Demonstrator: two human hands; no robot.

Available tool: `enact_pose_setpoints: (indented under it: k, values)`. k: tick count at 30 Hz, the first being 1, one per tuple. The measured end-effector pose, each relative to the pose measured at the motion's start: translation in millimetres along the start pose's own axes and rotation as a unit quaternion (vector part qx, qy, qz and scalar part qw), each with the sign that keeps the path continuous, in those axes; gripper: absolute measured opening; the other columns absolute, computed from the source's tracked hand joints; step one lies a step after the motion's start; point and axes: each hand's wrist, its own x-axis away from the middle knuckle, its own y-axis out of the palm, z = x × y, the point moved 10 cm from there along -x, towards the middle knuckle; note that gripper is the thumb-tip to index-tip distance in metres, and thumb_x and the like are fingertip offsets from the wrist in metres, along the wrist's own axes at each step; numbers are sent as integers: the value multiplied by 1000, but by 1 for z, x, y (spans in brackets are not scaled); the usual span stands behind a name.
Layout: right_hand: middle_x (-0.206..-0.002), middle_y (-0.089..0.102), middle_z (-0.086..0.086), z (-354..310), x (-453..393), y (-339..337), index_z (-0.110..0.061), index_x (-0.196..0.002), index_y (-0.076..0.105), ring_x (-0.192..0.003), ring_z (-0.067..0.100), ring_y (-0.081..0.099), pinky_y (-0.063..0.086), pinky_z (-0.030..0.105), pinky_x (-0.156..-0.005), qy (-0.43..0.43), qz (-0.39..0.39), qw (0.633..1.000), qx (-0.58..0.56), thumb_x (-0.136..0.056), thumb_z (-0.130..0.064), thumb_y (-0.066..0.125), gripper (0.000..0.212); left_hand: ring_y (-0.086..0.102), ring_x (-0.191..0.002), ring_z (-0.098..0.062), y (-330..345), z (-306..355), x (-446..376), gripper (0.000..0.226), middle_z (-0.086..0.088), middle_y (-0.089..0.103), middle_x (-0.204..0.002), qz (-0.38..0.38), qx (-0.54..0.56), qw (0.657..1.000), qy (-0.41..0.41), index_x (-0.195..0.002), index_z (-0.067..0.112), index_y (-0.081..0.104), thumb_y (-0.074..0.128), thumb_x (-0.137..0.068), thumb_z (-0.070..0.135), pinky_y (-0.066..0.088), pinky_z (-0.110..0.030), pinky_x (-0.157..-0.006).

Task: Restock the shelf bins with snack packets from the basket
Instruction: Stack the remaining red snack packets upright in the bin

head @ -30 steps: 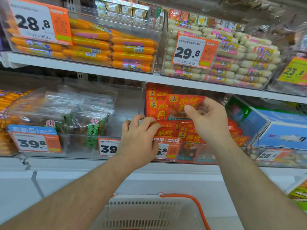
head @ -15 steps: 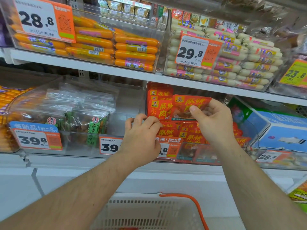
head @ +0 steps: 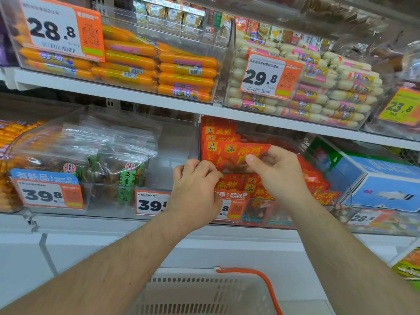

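Restocking a snack shelf, head cam: a person's right hand (head: 278, 172) pinches a red snack packet (head: 244, 156) by its right side, thumb on the front, w/ the left hand (head: 196, 189) curled at its lower-left corner, fingertips on the packet's bottom edge. Packet is upright over the clear shelf bin (head: 268, 214) on the middle shelf, at the bin's left side, just in front of a standing row of identical red packets (head: 219, 138) along the left wall, more lying loose below. White basket (head: 204, 292) w/ orange handle sits at the bottom edge, well below; contents can't be seen. Only one view. Risk, as a judgement: slick film plus a light two-point pinch could let the packet slip or flop forward over the bin's low front lip; pushing it in could also topple the standing row behind.
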Motion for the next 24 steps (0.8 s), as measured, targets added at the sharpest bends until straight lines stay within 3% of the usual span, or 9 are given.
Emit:
enact_pose_setpoints:
  k: [5, 9, 13, 16, 20, 24]
  values:
    - [-78, 75, -5, 9, -6, 28, -20, -85, 72, -73, 8, 72, 50, 24, -67, 90, -42, 995, -25, -97, -24, 60, 17, 41, -103, -19, -7, -2, 2, 41, 9, 63, -105, 10, -8, 1000, 10, -107, 24, 72, 59, -68, 28, 24, -35, -82]
    - [-87, 73, -5, 16, -8, 43, -18, -94, 72, -76, 8, 69, 47, 26, -65, 117, -74, 990, 21, -97, -31, 60, 18, 42, -104, -18, -21, -18, 5, 39, 7, 63, -107, 43, 9, 999, -16, -108, 23, 71, 60, -71, 28, 28, -35, -84]
    - [-97, 71, -8, 19, -13, 43, -22, -93, 74, -93, 16, 65, 53, 35, -82, 106, -72, 986, 103, -95, -38, 61, 20, 42, -108, -19, -20, -30, 8, 47, 6, 64, -115, 25, 23, 999, -29, -113, 21, 69, 46, -75, 36, 38, -42, -85]
    - [-91, 71, -11, 28, -12, 41, -24, -84, 74, -92, 19, 65, 51, 48, -92, 134, -66, 982, 119, -92, -45, 61, 26, 42, -113, -19, -15, -30, 10, 51, 6, 63, -126, -2, 21, 1000, -23, -121, 20, 66, 45, -77, 36, 41, -46, -89]
    - [-82, 71, -7, 35, -14, 37, -24, -77, 72, -90, 27, 66, 46, 57, -95, 145, -52, 978, 143, -81, -58, 60, 36, 41, -115, -18, -12, -29, 9, 50, 5, 62, -130, -8, 23, 999, -21, -123, 19, 65, 58, -75, 29, 41, -48, -90]
    - [-82, 71, -8, 38, -15, 40, -26, -73, 71, -90, 25, 66, 46, 57, -95, 154, -64, 976, 143, -85, -55, 62, 33, 39, -115, -16, -13, -30, 10, 48, 6, 63, -128, -3, 25, 999, -28, -121, 19, 67, 57, -75, 30, 39, -48, -91]
